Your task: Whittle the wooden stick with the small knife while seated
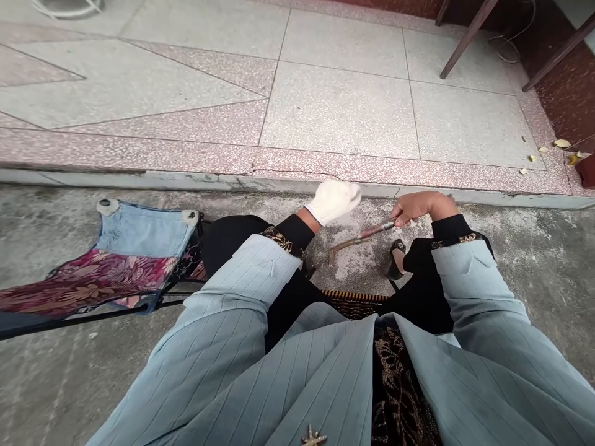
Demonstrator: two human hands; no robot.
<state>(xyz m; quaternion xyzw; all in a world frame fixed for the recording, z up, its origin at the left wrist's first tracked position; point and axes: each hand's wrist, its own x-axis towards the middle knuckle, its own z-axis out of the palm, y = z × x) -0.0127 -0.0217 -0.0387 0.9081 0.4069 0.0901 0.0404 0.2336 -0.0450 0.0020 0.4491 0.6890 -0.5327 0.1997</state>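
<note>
My left hand point(334, 201) wears a white knitted glove and is held in front of my knees, near the step's edge. Its fingers are curled together, and whatever may be inside them is hidden; a greyish patch shows at the fingertip end. My bare right hand point(415, 207) is closed on the end of a thin hooked hand tool point(370, 231). The tool has a reddish-brown middle, a silvery band by my fingers and a bent, brassy far end that points down to the left. It hangs over the concrete, apart from my left hand.
A raised terrazzo step point(344, 111) runs across the front. To my left stands a folding chair point(144, 238) with denim and floral cloth. I sit on a woven seat point(356, 303). Wooden furniture legs point(467, 40) and fallen yellow leaves point(561, 143) lie toward the right.
</note>
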